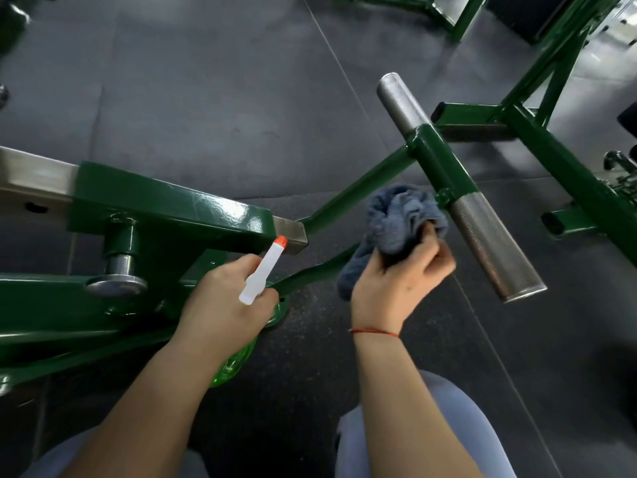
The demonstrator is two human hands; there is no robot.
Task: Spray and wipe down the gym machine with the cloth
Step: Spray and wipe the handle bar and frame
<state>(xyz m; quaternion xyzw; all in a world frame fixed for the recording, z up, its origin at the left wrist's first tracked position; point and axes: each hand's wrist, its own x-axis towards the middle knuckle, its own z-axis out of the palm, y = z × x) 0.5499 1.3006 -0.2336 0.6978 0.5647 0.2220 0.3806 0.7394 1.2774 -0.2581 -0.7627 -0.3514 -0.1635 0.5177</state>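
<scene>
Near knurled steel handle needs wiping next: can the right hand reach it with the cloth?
Probably yes: the right hand, gripping the bunched grey-blue cloth, sits beside the near knurled steel handle, nothing between them.

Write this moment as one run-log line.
left hand: holds spray bottle | right hand: holds bunched cloth | cloth: beside knurled handle

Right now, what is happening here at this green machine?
A person is cleaning a green gym machine. The left hand grips a spray bottle, its orange tip pointing at the machine. The right hand holds a bunched grey-blue cloth close beside the metal handle; I cannot tell whether it touches.
</scene>
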